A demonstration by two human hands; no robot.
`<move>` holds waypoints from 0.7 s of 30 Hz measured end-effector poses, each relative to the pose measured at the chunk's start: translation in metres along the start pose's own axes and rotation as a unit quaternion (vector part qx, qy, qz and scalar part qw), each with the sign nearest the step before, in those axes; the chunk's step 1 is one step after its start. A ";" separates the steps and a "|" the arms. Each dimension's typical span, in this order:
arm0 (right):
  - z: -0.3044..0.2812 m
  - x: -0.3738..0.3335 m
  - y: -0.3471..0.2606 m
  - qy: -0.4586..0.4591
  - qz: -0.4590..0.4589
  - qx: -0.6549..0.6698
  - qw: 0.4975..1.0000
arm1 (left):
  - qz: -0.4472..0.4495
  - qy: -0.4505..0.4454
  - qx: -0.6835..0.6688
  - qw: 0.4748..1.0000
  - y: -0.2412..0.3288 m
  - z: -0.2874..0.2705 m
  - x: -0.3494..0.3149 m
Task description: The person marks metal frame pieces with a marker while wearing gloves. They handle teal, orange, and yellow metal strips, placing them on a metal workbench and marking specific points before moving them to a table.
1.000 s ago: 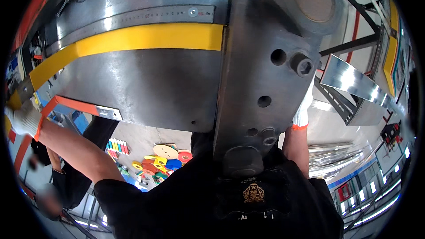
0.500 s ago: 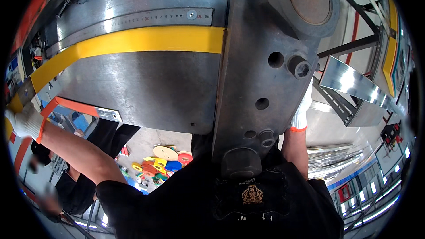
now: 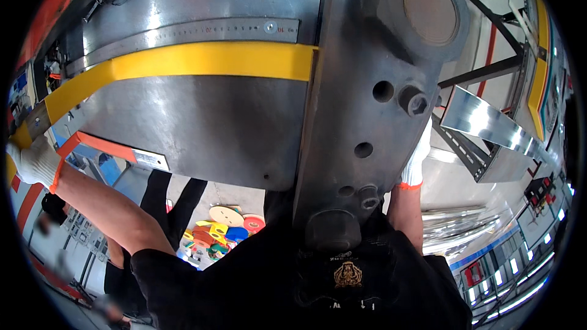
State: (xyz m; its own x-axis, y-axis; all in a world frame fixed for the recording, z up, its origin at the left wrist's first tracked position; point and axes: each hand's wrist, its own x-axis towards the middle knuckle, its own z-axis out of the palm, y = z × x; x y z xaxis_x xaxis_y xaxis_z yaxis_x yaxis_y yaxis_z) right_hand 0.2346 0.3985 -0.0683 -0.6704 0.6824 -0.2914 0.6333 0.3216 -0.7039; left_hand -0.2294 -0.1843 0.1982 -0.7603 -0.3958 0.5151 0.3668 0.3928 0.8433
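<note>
My left hand point(image 3: 35, 160), in a white knit glove with an orange cuff, is at the far left, beside the outer end of a yellow strip point(image 3: 214, 60). Its fingers are too small and close to the dark rim to make out. The strip lies over a grey steel plate point(image 3: 208, 116) and meets a heavy dark steel block point(image 3: 354, 122) with bolts and holes. My right hand point(image 3: 417, 162), gloved alike, is mostly behind that block; its fingers are hidden. A shiny flat metal strip point(image 3: 489, 119) sticks out on the block's right side.
A steel ruler point(image 3: 214, 29) is fixed to the plate above the yellow strip. An orange-edged bracket point(image 3: 110, 146) juts out near my left forearm. Coloured rolls point(image 3: 229, 226) lie on the floor. A dark metal frame point(image 3: 489, 70) stands right. Another person point(image 3: 128, 269) is at lower left.
The view has shifted slightly, so the plate and block sit a little lower and further right. The person at lower left has moved. My hands look unchanged.
</note>
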 end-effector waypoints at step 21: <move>-0.006 0.001 -0.037 -0.018 0.218 0.510 0.832 | -0.039 0.053 0.087 0.994 -0.017 -0.031 0.029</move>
State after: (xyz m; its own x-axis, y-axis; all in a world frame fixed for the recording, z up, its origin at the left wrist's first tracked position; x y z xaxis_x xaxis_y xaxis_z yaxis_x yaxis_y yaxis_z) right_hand 0.2133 0.3913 -0.0387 -0.4855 0.5623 -0.6694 0.1743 -0.6880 -0.7044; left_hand -0.2414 -0.2284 0.2037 -0.7187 -0.5122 0.4702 0.2036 0.4916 0.8467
